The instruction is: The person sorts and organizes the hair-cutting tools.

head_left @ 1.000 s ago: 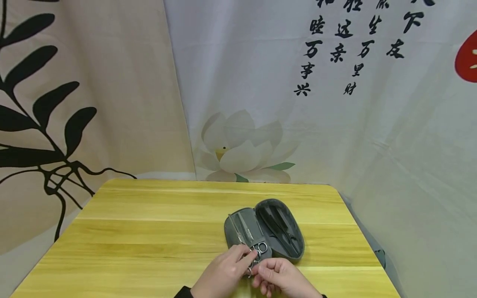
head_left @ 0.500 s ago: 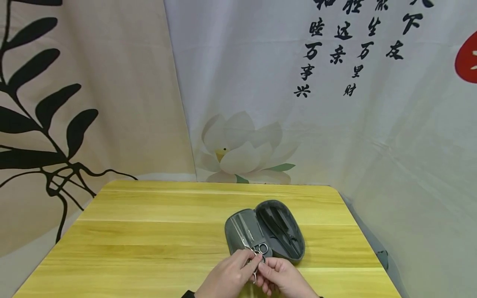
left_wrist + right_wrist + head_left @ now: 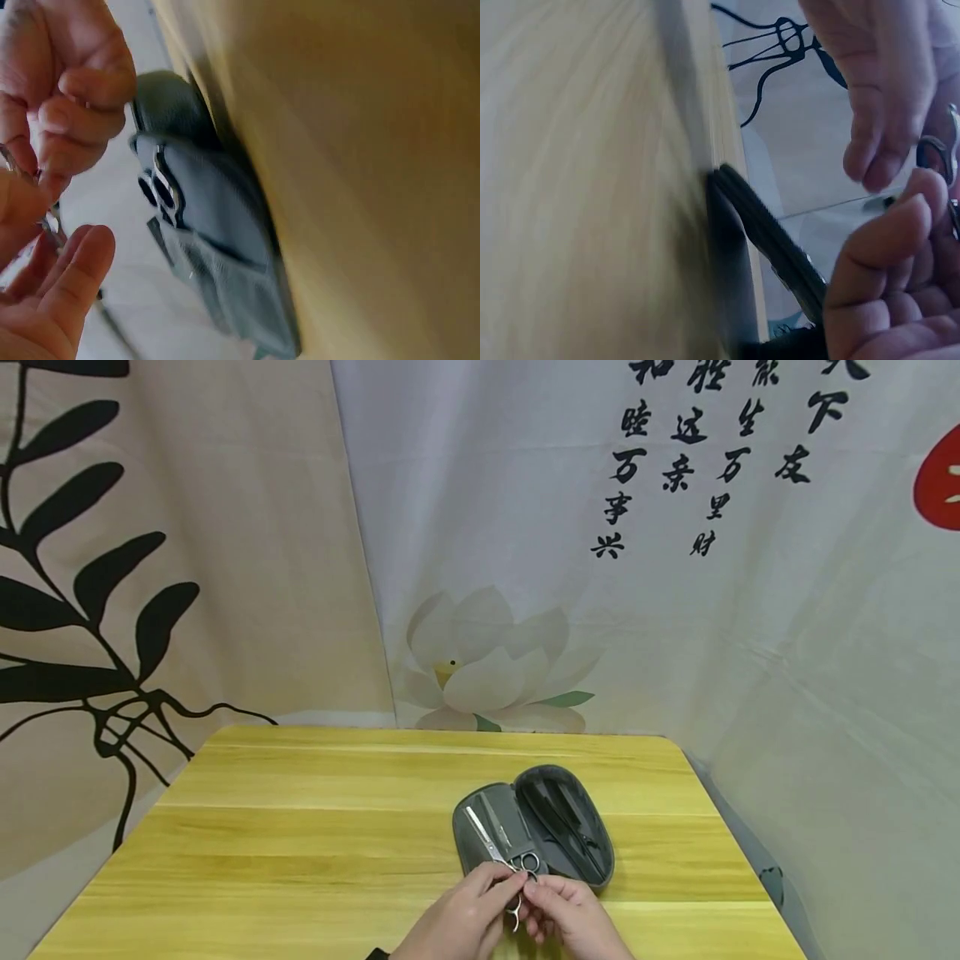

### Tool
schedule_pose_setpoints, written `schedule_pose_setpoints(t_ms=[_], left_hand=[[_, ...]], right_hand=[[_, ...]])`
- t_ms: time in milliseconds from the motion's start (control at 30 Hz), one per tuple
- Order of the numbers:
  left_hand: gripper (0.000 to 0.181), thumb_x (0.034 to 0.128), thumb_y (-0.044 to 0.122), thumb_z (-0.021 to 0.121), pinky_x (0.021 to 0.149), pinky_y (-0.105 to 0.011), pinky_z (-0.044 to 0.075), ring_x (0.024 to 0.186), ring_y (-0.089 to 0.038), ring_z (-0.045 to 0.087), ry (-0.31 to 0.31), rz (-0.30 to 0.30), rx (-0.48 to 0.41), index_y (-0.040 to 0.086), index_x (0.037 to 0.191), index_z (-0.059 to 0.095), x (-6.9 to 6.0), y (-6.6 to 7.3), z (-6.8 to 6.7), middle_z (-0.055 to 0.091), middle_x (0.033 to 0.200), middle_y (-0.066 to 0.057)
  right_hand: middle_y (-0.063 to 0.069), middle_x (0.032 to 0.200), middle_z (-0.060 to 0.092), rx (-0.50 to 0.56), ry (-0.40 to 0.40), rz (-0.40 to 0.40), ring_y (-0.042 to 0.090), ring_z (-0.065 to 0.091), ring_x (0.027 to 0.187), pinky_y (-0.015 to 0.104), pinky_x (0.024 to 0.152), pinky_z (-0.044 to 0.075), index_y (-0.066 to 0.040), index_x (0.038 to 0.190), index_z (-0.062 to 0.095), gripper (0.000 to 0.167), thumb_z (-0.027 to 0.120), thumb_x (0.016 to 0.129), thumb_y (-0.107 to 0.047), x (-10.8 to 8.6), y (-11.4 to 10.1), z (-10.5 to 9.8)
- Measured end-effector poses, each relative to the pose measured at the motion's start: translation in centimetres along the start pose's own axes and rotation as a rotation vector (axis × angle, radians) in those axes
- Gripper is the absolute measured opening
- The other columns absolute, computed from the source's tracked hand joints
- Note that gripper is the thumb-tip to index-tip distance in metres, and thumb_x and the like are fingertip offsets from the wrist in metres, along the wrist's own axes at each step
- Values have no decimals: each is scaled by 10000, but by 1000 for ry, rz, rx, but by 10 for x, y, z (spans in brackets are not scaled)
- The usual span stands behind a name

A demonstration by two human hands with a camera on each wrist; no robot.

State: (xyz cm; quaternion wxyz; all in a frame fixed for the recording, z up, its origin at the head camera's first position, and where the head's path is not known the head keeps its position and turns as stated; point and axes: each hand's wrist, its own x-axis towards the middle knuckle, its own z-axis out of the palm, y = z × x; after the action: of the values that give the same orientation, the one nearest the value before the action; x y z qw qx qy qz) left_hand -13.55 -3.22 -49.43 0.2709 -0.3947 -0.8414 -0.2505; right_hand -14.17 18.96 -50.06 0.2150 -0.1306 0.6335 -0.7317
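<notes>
My left hand [image 3: 463,912] pinches the handle end of silver scissors [image 3: 485,835]; their bright blades point away, over the open grey case [image 3: 467,835]. The fingers of my right hand [image 3: 573,910] pinch the same handles from the right, thumb near a finger ring [image 3: 936,146]. One curved handle end hangs below the fingers. Tucked in the case's pocketed half is a second pair of scissors [image 3: 497,823], its ring handles showing. Dark long tools [image 3: 558,814], perhaps combs, lie in the case's other half. The fingers hide much of the held handles.
The case stands on a yellow wood-grain table [image 3: 315,835], right of its middle. Behind the table hangs a pale curtain [image 3: 525,527] with printed leaves, a lotus and dark characters.
The scissors' handles have come up slightly in both hands, and the blades now show more brightly over the case. Both hands have drawn a little closer together. The case stays put.
</notes>
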Motion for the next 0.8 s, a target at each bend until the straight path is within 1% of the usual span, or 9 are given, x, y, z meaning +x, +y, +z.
schedule_pose_setpoints(t_ms=[100, 167, 267, 333, 433, 500, 567, 667, 800], left_hand=[[520, 830, -75, 741, 846, -124, 590, 994, -89, 690, 70, -110, -222, 41, 1332, 674, 0, 3, -1, 642, 1266, -74], [463, 867, -82, 709, 822, -172, 623, 963, -82, 691, 103, -258, -422, 23, 1311, 632, 1, 5, -3, 631, 1262, -124], [372, 984, 16, 696, 765, -262, 661, 866, -91, 704, 120, -559, -764, -11, 1322, 544, 4, 6, -8, 594, 1232, -183], [384, 1038, 131, 696, 741, -320, 671, 803, -101, 713, 126, -763, -938, -23, 1322, 488, 5, 6, -12, 593, 1197, -193], [437, 1058, 164, 677, 709, -346, 671, 758, -146, 713, 139, -904, -1125, -81, 1301, 408, 5, 0, -13, 603, 1178, -172], [466, 1065, 157, 665, 693, -318, 660, 757, -140, 702, 125, -922, -1226, -101, 1336, 387, 4, -5, -12, 652, 1173, -145], [515, 1077, 150, 643, 695, -268, 641, 777, -112, 699, 67, -882, -1324, -157, 1403, 389, 1, -10, -9, 701, 1234, -111], [477, 1109, 167, 586, 723, -215, 614, 808, -60, 697, -63, -775, -1474, -100, 1488, 472, -5, -17, -6, 739, 1301, -21], [313, 1100, 73, 571, 830, -209, 621, 961, -30, 725, -192, -617, -1631, 48, 1404, 641, -11, -22, -3, 742, 1327, 57]], right_hand=[[-102, 811, 718, -91, 70, -60, 19, 656, 708, 187, 661, 562, 195, 980, 604, 382, 564, 1101, -166, 0, -1, 3], [-97, 804, 715, -135, 93, -90, 21, 661, 704, 196, 660, 570, 237, 976, 576, 405, 563, 1096, -150, -1, -1, 4], [-92, 798, 713, -137, 53, -120, 21, 664, 706, 202, 673, 574, 241, 969, 560, 403, 527, 1108, -135, -1, 0, 3], [-90, 822, 722, -85, -8, -136, 20, 666, 712, 193, 685, 570, 217, 971, 557, 374, 488, 1119, -119, -1, 1, 1], [-96, 883, 741, 70, -125, -128, 22, 679, 732, 179, 701, 579, 62, 967, 645, 316, 429, 1128, -102, -2, 0, -1], [-103, 918, 750, 186, -205, -91, 23, 693, 752, 179, 712, 591, -75, 990, 692, 316, 409, 1126, -106, -3, 0, -2], [-124, 932, 742, 260, -284, -34, 10, 693, 777, 167, 716, 585, -184, 1043, 710, 322, 404, 1128, -128, -3, -1, -2], [-152, 925, 717, 293, -372, 41, -19, 671, 798, 131, 709, 546, -217, 1071, 713, 310, 413, 1139, -183, -3, 0, -2], [-163, 945, 698, 306, -433, 73, -48, 629, 820, 89, 703, 501, -205, 1141, 721, 314, 407, 1154, -221, -2, 2, -5]])
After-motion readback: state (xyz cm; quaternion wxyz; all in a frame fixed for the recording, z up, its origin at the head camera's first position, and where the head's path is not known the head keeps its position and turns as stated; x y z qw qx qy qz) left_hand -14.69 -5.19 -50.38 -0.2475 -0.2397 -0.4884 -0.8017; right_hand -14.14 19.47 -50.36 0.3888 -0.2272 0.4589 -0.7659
